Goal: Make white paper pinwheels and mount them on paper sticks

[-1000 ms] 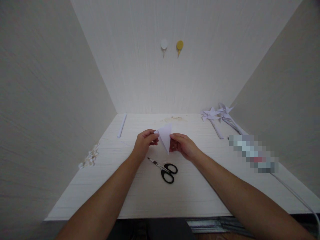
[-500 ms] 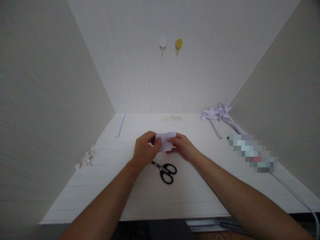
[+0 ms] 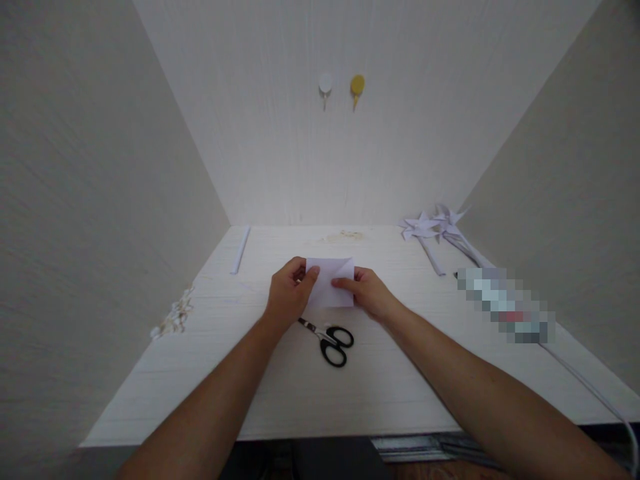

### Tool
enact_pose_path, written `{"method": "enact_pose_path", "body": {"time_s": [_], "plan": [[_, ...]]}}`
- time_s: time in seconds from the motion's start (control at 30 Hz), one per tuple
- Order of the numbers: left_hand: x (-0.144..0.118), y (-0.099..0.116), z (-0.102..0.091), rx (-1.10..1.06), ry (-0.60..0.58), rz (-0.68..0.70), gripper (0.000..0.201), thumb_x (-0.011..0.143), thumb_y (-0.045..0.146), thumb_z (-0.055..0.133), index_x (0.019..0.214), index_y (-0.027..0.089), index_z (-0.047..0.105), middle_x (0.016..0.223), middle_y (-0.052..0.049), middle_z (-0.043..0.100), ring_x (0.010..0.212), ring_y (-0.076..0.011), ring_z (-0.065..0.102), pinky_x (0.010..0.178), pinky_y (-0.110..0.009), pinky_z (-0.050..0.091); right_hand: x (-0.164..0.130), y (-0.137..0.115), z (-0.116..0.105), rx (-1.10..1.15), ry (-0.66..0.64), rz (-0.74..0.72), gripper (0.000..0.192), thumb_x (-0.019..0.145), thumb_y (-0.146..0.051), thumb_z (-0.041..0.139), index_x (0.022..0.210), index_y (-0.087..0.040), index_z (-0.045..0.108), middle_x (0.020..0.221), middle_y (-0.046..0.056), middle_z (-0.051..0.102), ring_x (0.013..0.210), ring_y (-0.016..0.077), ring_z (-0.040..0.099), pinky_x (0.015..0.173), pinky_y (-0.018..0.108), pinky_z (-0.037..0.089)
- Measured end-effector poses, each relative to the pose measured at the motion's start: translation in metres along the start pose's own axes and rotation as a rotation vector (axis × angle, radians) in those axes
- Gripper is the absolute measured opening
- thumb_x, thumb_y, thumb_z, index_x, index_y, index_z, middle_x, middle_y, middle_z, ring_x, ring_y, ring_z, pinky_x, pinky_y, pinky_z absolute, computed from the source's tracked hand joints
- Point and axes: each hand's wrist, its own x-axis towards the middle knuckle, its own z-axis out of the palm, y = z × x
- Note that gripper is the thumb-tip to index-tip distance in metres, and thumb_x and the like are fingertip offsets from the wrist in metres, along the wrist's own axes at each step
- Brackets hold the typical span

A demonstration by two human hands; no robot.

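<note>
A square of pale lilac-white paper (image 3: 327, 293) is held up between my two hands over the middle of the table, a diagonal crease showing near its upper right corner. My left hand (image 3: 294, 288) pinches its left edge, thumb in front and fingers behind. On the right side, my right hand (image 3: 367, 291) grips the sheet with the thumb lying across its face; the other fingers are mostly hidden behind. Just below the paper lie black-handled scissors (image 3: 334, 341) on the table, their blades pointing left towards my left wrist.
Two paper pinwheels (image 3: 423, 227) with rolled sticks lie at the back right. A rolled paper tube (image 3: 241, 250) rests back left, small white pieces (image 3: 173, 317) by the left wall. At right is a blurred-out object (image 3: 500, 303) with a cable. Two hooks (image 3: 357, 85) hang on the back wall.
The paper has turned from a narrower, folded-looking shape to a larger, flatter square facing me. My hands have shifted slightly, with the right thumb now lying on its face.
</note>
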Motion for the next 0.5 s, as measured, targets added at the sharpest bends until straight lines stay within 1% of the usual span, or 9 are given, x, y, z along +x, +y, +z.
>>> {"method": "enact_pose_path", "body": {"time_s": [0.07, 0.2, 0.33, 0.5], "plan": [[0.0012, -0.0021, 0.0003, -0.001, -0.030, -0.041, 0.020, 0.079, 0.038, 0.074, 0.072, 0.021, 0.067, 0.068, 0.000, 0.065, 0.065, -0.0168, 0.056, 0.060, -0.027, 0.043, 0.0013, 0.0016, -0.0015, -0.020, 0.011, -0.023, 0.030, 0.063, -0.032, 0.086, 0.088, -0.018, 0.079, 0.087, 0.008, 0.082, 0.077, 0.0227, 0.074, 0.080, 0.038, 0.058], [0.0011, -0.0040, 0.0015, -0.009, -0.104, -0.129, 0.020, 0.074, 0.038, 0.076, 0.075, 0.019, 0.077, 0.070, -0.003, 0.072, 0.065, -0.0204, 0.062, 0.059, -0.030, 0.047, 0.0029, 0.0029, -0.0039, -0.096, 0.040, -0.082, 0.026, 0.066, -0.033, 0.084, 0.087, -0.019, 0.078, 0.085, 0.006, 0.081, 0.075, 0.0226, 0.073, 0.077, 0.038, 0.058], [0.0014, -0.0047, 0.0023, -0.020, -0.111, -0.188, 0.022, 0.072, 0.039, 0.077, 0.073, 0.018, 0.080, 0.070, -0.005, 0.074, 0.064, -0.0216, 0.064, 0.058, -0.031, 0.048, 0.0013, 0.0019, -0.0037, -0.204, 0.062, -0.152, 0.022, 0.069, -0.034, 0.082, 0.087, -0.020, 0.077, 0.085, 0.006, 0.080, 0.074, 0.0225, 0.071, 0.074, 0.037, 0.057], [0.0032, -0.0036, 0.0026, -0.060, -0.108, -0.214, 0.022, 0.070, 0.040, 0.079, 0.070, 0.018, 0.078, 0.067, -0.004, 0.073, 0.061, -0.0195, 0.062, 0.056, -0.030, 0.047, -0.0024, 0.0036, -0.0034, -0.359, 0.122, -0.251, 0.020, 0.074, -0.032, 0.079, 0.091, -0.022, 0.077, 0.090, 0.006, 0.079, 0.078, 0.0235, 0.069, 0.074, 0.038, 0.055]]}}
